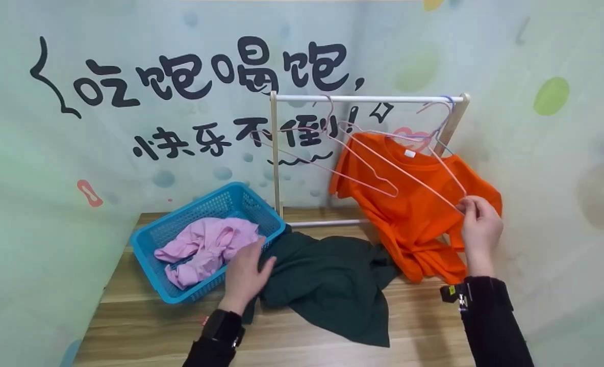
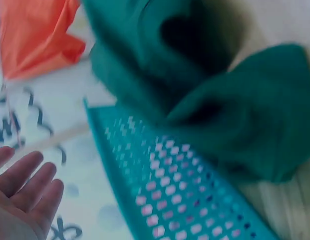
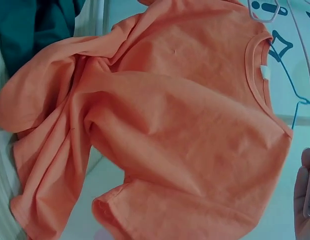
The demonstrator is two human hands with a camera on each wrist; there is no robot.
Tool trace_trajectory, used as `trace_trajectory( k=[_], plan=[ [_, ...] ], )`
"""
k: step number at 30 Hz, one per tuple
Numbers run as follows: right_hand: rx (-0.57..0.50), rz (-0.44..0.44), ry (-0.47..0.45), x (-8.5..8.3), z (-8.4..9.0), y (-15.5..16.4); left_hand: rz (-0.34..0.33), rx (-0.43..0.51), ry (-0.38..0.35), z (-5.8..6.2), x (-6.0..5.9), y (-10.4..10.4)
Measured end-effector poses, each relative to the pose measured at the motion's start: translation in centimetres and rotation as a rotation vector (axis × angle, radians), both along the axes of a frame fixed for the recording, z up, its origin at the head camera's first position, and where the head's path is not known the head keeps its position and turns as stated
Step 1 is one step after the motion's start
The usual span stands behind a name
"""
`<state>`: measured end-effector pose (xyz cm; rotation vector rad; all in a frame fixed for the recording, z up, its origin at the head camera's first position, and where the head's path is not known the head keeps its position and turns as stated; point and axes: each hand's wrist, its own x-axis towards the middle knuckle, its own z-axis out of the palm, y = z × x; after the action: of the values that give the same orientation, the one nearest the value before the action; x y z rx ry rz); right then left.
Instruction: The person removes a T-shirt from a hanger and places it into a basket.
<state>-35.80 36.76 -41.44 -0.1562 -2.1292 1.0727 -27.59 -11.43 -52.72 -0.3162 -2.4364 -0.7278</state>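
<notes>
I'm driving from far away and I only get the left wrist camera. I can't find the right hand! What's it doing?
Observer: The head view shows it: the right hand pinches one corner of a pink wire hanger.
Operator: Ooh. I see pinkish bits through the holes of the blue basket. What's inside?
Observer: A crumpled pink garment lies in it.
Operator: And the orange cloth at my top corner, what's holding it up?
Observer: That's an orange T-shirt; it hangs on a blue hanger hooked over the rack's white rail.
</notes>
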Motion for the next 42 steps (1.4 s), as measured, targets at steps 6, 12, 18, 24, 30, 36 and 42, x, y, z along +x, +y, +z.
trace_trajectory(
  k=[6, 12, 18, 24, 30, 36, 42],
  plan=[
    [0.072, 0.02, -0.005, -1.8, 1.4, -1.7, -0.071, -0.072, -0.139, -1.9, 0.6, 2.8],
    [0.128, 0.034, -0.061, -3.1, 2.3, -3.8, -0.079, -0.097, -0.333, -4.5, 1.3, 4.9],
    [0.168, 0.055, -0.083, -3.9, 2.7, -5.2, -0.044, -0.115, -0.406, -6.5, 1.2, 5.6],
    [0.262, 0.077, -0.087, -4.1, 2.0, -5.7, -0.028, -0.102, -0.451, -7.4, 0.6, 6.2],
    [0.301, 0.094, -0.122, -4.0, 1.2, -6.0, -0.006, -0.091, -0.541, -8.2, 0.0, 7.5],
    [0.304, 0.14, -0.143, -3.6, 0.3, -6.1, 0.034, -0.13, -0.623, -9.3, -0.5, 8.5],
    [0.211, 0.244, -0.188, -2.7, -1.9, -5.8, 0.107, -0.143, -0.631, -10.0, -0.9, 9.1]
  ],
)
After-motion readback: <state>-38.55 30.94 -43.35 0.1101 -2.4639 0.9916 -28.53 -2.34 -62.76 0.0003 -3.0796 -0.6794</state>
